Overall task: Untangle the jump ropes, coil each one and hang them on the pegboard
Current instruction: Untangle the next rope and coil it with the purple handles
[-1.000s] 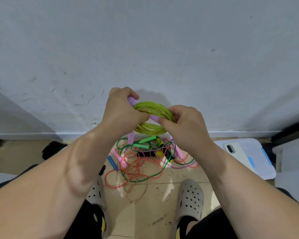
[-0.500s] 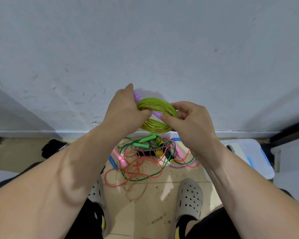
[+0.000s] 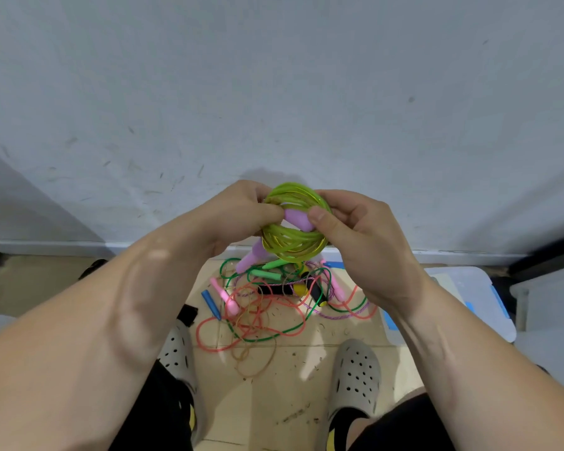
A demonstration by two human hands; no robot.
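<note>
Green jump rope (image 3: 293, 247) was wound in a tight coil and held up between both hands, in front of the wall.
Left hand (image 3: 238, 213) gripped the coil's left side, fingers curled round the strands. Right hand (image 3: 362, 236) pinched the right side, its thumb pressing one purple handle (image 3: 298, 218) across the coil's opening. Second purple handle (image 3: 249, 260) hung free under the coil. Judged: light, thin, springy plastic cord, probably slick, so the loops would likely spring apart if let go. Best held across all strands at once, or by the rigid handles. Remaining ropes (image 3: 274, 301) lay tangled on the floor (image 3: 274, 402) directly below, near the wall's foot. Pegboard not in view.
</note>
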